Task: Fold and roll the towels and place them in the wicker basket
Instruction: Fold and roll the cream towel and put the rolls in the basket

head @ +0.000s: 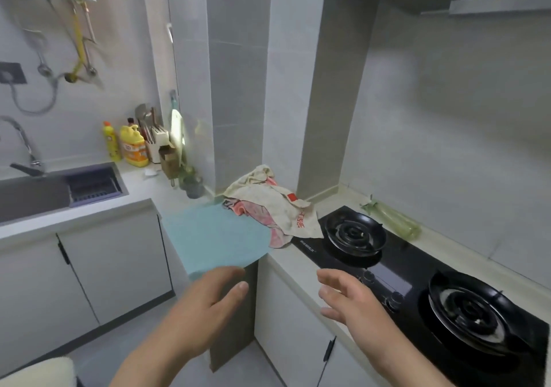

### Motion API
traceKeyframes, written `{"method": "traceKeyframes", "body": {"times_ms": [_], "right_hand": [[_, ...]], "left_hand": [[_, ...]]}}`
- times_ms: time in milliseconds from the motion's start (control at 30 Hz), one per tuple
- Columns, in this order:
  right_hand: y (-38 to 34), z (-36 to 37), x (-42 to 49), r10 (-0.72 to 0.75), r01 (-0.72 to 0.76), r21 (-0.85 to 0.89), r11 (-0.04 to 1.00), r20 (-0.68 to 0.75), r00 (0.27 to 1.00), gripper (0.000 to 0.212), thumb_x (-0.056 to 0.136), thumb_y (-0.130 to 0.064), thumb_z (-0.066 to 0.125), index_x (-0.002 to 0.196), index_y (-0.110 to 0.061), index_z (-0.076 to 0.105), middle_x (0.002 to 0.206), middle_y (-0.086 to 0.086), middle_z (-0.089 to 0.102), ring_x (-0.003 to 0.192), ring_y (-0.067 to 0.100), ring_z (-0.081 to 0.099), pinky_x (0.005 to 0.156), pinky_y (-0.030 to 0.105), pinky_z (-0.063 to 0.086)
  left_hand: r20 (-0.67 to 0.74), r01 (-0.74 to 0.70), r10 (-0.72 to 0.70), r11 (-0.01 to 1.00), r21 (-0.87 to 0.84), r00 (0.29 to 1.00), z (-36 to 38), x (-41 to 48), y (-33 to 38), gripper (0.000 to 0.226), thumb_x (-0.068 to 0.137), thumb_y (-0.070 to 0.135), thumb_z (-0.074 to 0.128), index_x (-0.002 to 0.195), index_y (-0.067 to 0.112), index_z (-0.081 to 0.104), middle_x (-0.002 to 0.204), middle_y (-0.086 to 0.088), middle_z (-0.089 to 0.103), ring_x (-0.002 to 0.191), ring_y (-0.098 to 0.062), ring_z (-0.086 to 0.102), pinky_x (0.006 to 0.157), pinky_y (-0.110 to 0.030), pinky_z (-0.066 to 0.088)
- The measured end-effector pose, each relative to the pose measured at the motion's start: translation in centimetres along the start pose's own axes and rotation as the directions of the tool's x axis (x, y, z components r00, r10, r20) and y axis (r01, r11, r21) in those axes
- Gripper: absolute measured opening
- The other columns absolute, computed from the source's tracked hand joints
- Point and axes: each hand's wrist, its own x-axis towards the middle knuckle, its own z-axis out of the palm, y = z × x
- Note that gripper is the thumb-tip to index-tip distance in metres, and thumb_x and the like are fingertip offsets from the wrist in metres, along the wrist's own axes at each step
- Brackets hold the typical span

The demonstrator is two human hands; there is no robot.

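Blue towel [214, 237] spread flat on the corner of the worktop [283, 263], near edge hanging past the rim over the floor [167, 342]. Pile [268, 207] of cream and pink towels bunched behind it against the wall, touching the blue towel's far right side, one cream corner draped onto the stove [387, 273] just beside the nearer burner [354, 233]. Basket not in view.

Left hand [205, 297] just at the hanging edge, fingers [229, 273] straight and relaxed, gripping nothing; hard to tell whether touching the cloth. Right hand [348, 300] in the air above the worktop rim by the stove, fingers spread, empty.

Likely step: taking the near edge to start the fold.

Risks, as judged from here:
- Sliding off. Much overhang, little weight on the worktop; a tug toward the body could send the blue towel to the floor.
- Dragging the pile. With the cloths touching, a pull on the blue towel could bring pink cloth along or tip more of the pile onto the burner.
- Crooked fold. Little flat support under the overhang, so edges likely to misalign unless lifted with both hands evenly.
- Brushing the burner with the right hand when reaching for the pile.
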Motion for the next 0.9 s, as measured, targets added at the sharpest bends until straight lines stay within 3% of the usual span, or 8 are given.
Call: {"method": "traceKeyframes", "body": {"times_ms": [167, 333, 467, 633, 833, 900], "right_hand": [[0.6, 2.7, 8.9, 0.024, -0.021, 0.076, 0.997, -0.042, 0.999, 0.026, 0.096, -0.014, 0.058, 0.118, -0.026, 0.063, 0.123, -0.011, 0.061, 0.113, 0.003, 0.059, 0.091, 0.028, 0.055], [0.2, 5.8, 16.3, 0.074, -0.073, 0.121, 0.990, -0.006, 0.997, 0.025, 0.095, -0.012, 0.059, 0.115, -0.027, 0.062, 0.122, -0.009, 0.062, 0.107, 0.002, 0.061, 0.093, 0.031, 0.054], [-0.5, 6.7, 21.0, 0.092, -0.090, 0.134, 0.987, -0.012, 0.996, 0.026, 0.094, -0.011, 0.059, 0.114, -0.026, 0.063, 0.119, -0.009, 0.063, 0.107, 0.001, 0.060, 0.092, 0.031, 0.054], [-0.5, 7.8, 25.5, 0.124, -0.115, 0.139, 0.984, -0.062, 0.990, 0.023, 0.092, -0.008, 0.062, 0.109, -0.024, 0.064, 0.117, -0.004, 0.065, 0.107, 0.005, 0.061, 0.084, 0.028, 0.055], [-0.1, 9.7, 31.6, 0.184, -0.162, 0.153, 0.975, -0.150, 0.971, 0.023, 0.093, -0.007, 0.061, 0.112, -0.020, 0.063, 0.116, -0.001, 0.064, 0.104, 0.007, 0.061, 0.082, 0.027, 0.055], [0.1, 10.6, 34.1, 0.211, -0.182, 0.154, 0.971, -0.196, 0.958, 0.022, 0.092, -0.009, 0.063, 0.111, -0.020, 0.063, 0.115, -0.001, 0.064, 0.103, 0.007, 0.062, 0.083, 0.029, 0.055]], "left_hand": [[0.046, 0.045, -0.045, 0.999, 0.002, 0.998, -2.3, 7.3, -2.9, 0.044, 0.087, 0.068, 0.034, 0.124, 0.048, 0.048, 0.121, 0.037, 0.045, 0.112, 0.005, 0.050, 0.097, -0.019, 0.039], [0.048, 0.107, -0.106, 0.994, -0.017, 0.993, -5.2, 13.8, -6.4, 0.033, 0.093, 0.059, 0.040, 0.123, 0.048, 0.049, 0.127, 0.033, 0.046, 0.110, 0.005, 0.051, 0.096, -0.019, 0.041], [0.052, 0.147, -0.143, 0.985, -0.086, 0.988, -6.2, 18.1, -9.3, 0.027, 0.093, 0.057, 0.045, 0.116, 0.047, 0.055, 0.126, 0.028, 0.052, 0.120, -0.003, 0.052, 0.105, -0.028, 0.041], [0.036, 0.126, -0.122, 0.981, -0.150, 0.992, -6.4, 23.2, -11.6, 0.015, 0.093, 0.048, 0.053, 0.107, 0.050, 0.059, 0.120, 0.031, 0.055, 0.117, -0.006, 0.056, 0.098, -0.023, 0.042], [0.112, 0.077, -0.059, 0.983, -0.169, 0.992, -7.5, 32.6, -14.0, 0.015, 0.095, 0.042, 0.054, 0.109, 0.048, 0.058, 0.117, 0.029, 0.054, 0.111, -0.007, 0.058, 0.083, -0.011, 0.040], [0.151, 0.047, -0.021, 0.984, -0.172, 0.988, -8.0, 36.6, -15.1, 0.016, 0.095, 0.042, 0.053, 0.109, 0.048, 0.057, 0.119, 0.028, 0.054, 0.112, -0.006, 0.057, 0.086, -0.014, 0.041]]}}
